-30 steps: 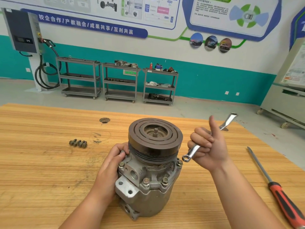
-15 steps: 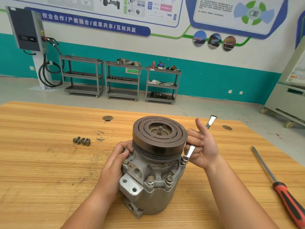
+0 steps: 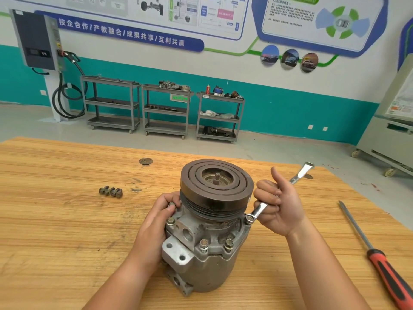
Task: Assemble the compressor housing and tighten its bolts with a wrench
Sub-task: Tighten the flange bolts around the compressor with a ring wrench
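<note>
A grey metal compressor stands upright on the wooden table, its dark grooved pulley on top. Several bolts ring its housing flange. My left hand wraps the housing's left side, fingertips pinching a bolt at the upper left. My right hand grips a silver ring wrench, thumb raised. The wrench's ring end sits on the flange bolt at the right.
Several loose bolts lie left of the compressor. A red-handled screwdriver lies at the table's right edge. A round hole marks the tabletop behind. Grey shelf carts and a wall charger stand far back.
The wrench's ring end came down from beside the pulley onto the right flange bolt, and its handle has swung outward to the right. My left hand stays on the housing.
</note>
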{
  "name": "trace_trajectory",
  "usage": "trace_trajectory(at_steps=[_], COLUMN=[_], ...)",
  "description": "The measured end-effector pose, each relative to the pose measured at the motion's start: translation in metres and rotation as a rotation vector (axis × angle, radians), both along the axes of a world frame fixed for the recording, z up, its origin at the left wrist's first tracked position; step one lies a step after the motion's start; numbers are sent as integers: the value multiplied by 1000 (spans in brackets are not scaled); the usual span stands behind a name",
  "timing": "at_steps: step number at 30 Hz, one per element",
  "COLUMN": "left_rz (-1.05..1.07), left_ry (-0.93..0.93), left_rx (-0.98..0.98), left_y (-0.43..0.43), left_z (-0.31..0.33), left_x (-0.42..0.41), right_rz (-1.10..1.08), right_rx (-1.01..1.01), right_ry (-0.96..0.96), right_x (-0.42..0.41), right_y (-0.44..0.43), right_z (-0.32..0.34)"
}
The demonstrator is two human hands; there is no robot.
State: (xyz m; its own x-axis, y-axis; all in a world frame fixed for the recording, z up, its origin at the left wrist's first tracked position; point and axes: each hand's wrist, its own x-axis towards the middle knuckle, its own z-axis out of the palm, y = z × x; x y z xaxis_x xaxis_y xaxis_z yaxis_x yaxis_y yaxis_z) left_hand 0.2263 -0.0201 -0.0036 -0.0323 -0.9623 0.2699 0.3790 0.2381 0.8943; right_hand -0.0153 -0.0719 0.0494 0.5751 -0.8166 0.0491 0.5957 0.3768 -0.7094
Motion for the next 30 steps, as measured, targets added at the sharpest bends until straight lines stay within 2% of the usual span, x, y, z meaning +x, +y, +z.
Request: trace_trajectory(at_steps=[3,9,11,13,16,18,22,27,30], left_rz=[9,11,22,29,49,43,11,-5,9], left_ry=[-3,11,-12,-37,-64,-70,-41,5,-13], left_rx=[1,15,6,2,-2,-1,5,-1,-3], left_y=[0,0,0,-1,-2,-2,0,2,3], left_z=[0,0,-1,-3,-4,-4,-2,3,2], left_x=[0,-1,0,0,1,1,1,-1,-1], right_rz=[-395,-983,-1180,-1285,-1204,-1179,-1214,-684,-478], right_rx=[-4,-124,-232,-405,-616,-659,-554,-328,-134], right_ry=[87,25,145,341,586,605,285,58,-63], right_x=[7,42,61,80,100,102,66,14,8], right_y=[29,90,104,114,123,125,114,69,33], right_z=[2,-16,-23,-30,-39,-36,-9,10,7])
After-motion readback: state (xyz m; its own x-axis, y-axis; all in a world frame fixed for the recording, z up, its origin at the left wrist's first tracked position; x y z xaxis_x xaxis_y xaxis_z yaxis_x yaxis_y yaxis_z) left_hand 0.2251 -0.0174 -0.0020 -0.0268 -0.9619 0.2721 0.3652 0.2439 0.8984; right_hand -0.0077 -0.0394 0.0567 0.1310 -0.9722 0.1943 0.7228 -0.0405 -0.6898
